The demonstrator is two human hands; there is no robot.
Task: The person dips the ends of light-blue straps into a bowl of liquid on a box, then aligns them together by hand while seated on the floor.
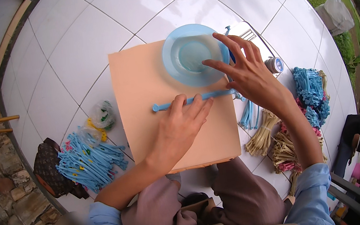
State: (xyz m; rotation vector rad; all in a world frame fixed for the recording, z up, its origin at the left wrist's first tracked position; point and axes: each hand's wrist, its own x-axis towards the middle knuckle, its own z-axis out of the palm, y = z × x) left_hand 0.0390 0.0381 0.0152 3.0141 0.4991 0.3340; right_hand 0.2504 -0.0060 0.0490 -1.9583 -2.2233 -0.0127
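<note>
Left hand (181, 126) pressed flat, fingers together, on blue strip (192, 100) across peach board (139, 86); right hand (249, 76) spread open beside blue bowl (192, 54).

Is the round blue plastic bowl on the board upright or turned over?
Upright: the round blue plastic bowl shows its open hollow facing up on the peach board.

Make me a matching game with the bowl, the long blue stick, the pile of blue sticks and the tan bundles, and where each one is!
Things:
1. blue bowl
2. long blue stick
3. pile of blue sticks
4. tan bundles

Places:
A. on the floor at the person's left
B. under the left hand's fingertips
C. at the board's far right corner
D. on the floor at the person's right

Pairs: 1-C, 2-B, 3-A, 4-D
</note>
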